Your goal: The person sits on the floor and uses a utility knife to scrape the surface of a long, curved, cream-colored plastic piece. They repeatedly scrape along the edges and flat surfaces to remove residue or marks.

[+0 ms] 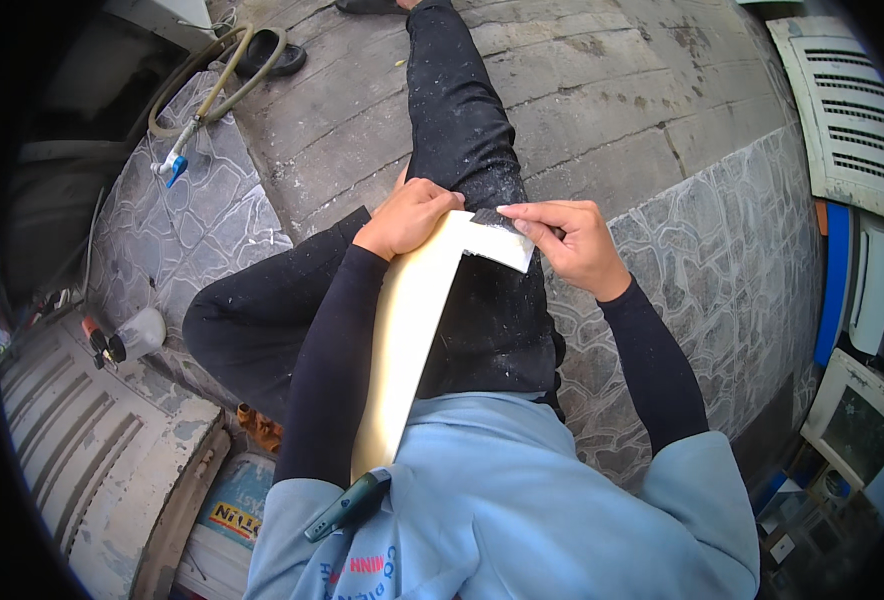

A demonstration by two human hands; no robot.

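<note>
At left, the left hand (409,220) is curled around the upper edge of a long, curved, cream-coloured panel (402,340), which slants down from it toward the lap. Between the hands, the panel's short white end projects beneath a dark grey, flat piece (490,217). At right, the right hand (577,245) has thumb and forefinger slightly parted there; whether they pinch anything cannot be told.

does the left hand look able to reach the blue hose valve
Probably not without leaning: the left hand holds the cream strip, and the blue valve is well off, beyond the bent knee.
</note>
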